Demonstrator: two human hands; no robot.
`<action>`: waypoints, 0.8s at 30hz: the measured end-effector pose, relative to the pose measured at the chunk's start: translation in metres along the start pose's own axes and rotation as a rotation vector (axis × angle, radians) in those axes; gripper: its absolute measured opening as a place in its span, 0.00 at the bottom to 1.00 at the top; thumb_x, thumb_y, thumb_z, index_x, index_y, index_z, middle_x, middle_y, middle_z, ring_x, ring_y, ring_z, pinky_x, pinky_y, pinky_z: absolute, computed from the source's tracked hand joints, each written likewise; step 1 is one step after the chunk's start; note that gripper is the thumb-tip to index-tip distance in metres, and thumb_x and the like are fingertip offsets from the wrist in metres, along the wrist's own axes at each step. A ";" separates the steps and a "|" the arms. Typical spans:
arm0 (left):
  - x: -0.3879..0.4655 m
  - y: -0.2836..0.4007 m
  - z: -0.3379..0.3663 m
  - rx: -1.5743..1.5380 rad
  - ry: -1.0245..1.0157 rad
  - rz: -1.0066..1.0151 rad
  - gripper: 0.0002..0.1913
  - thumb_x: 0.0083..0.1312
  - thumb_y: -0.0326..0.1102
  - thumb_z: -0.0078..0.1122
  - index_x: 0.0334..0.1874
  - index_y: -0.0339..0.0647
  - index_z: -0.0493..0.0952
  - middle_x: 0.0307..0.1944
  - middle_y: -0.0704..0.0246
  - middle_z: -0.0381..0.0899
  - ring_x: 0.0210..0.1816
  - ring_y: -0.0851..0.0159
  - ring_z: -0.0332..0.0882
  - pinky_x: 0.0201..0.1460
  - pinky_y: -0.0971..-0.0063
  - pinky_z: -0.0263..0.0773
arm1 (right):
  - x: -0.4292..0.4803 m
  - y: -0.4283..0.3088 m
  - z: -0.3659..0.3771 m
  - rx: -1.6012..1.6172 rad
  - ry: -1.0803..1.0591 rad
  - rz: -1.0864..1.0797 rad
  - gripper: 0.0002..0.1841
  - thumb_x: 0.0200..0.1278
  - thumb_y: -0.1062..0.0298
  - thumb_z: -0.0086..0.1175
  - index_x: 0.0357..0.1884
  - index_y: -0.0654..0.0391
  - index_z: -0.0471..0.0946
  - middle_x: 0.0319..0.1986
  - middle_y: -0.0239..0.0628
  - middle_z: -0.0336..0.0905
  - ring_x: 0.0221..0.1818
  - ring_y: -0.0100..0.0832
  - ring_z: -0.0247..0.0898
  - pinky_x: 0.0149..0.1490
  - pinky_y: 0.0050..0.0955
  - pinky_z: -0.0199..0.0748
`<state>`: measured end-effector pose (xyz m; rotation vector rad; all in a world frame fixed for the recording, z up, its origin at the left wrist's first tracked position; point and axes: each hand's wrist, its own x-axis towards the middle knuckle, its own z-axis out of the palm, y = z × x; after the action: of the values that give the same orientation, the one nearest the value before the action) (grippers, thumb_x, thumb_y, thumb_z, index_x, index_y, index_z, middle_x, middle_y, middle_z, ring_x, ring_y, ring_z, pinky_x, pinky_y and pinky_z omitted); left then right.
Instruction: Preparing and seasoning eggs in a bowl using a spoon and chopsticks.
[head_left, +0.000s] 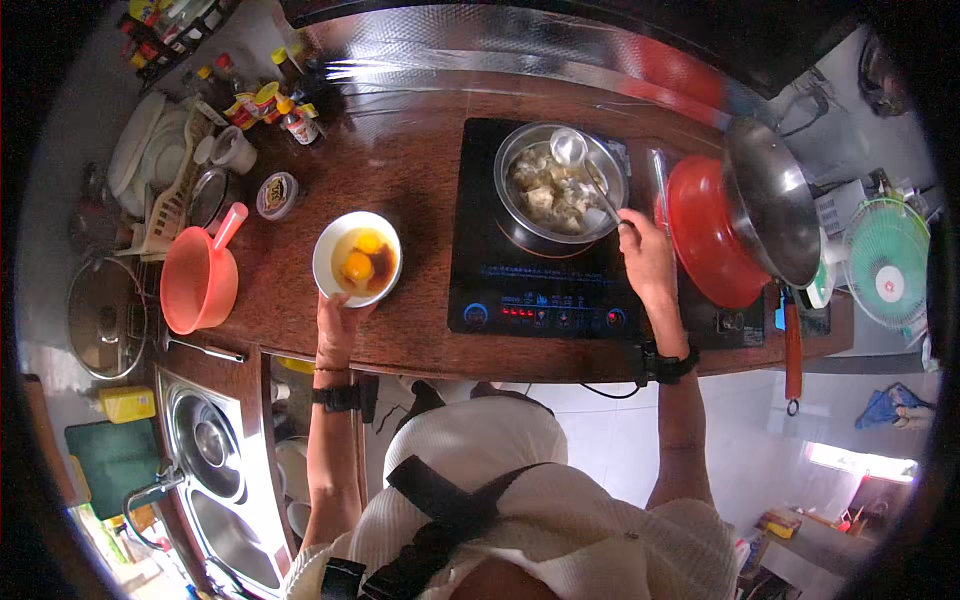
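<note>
My left hand (341, 322) grips the near rim of a white bowl (321, 259). In the bowl lie two egg yolks (358, 264) with clear egg white and a dark brown liquid at the right side. My right hand (646, 251) is closed around the handle of a metal ladle (568, 147). The ladle's round head is over a steel pot (504, 196), above pale chunks of food (541, 199) in broth. This pot stands on a black induction cooker (480, 225) whose panel shows red lit digits.
A pink dipper (196, 281) and a small lidded tub (277, 196) stand left of the bowl. Sauce bottles (300, 124) crowd the back left. To the right, a steel wok (776, 202) leans against a red basin (697, 232). A double sink (225, 517) lies at lower left.
</note>
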<state>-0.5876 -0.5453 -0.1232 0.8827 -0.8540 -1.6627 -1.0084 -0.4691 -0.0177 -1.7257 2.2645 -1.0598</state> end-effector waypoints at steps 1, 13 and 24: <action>-0.002 0.002 0.000 -0.002 0.044 -0.076 0.26 0.59 0.35 0.44 0.61 0.39 0.56 0.54 0.60 0.65 0.51 0.58 0.71 0.46 0.66 0.75 | -0.001 -0.001 -0.001 0.150 -0.074 0.196 0.12 0.58 0.70 0.47 0.44 0.60 0.74 0.18 0.34 0.70 0.22 0.26 0.69 0.30 0.25 0.66; -0.020 0.022 -0.030 0.036 0.056 -0.141 0.26 0.63 0.49 0.49 0.57 0.40 0.62 0.46 0.65 0.72 0.43 0.64 0.75 0.42 0.71 0.73 | -0.030 -0.039 0.000 -0.039 0.003 0.027 0.11 0.57 0.70 0.50 0.41 0.58 0.77 0.22 0.45 0.75 0.23 0.35 0.71 0.34 0.29 0.68; -0.095 0.042 -0.047 0.232 0.332 -0.359 0.23 0.63 0.53 0.46 0.51 0.43 0.69 0.38 0.70 0.75 0.35 0.68 0.74 0.36 0.72 0.69 | -0.029 -0.014 0.022 -0.170 -0.003 -0.014 0.10 0.57 0.70 0.50 0.39 0.60 0.77 0.20 0.46 0.73 0.25 0.47 0.73 0.30 0.40 0.69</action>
<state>-0.5084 -0.4685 -0.0957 1.4981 -0.6927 -1.6692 -0.9770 -0.4550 -0.0352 -1.8051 2.4077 -0.8894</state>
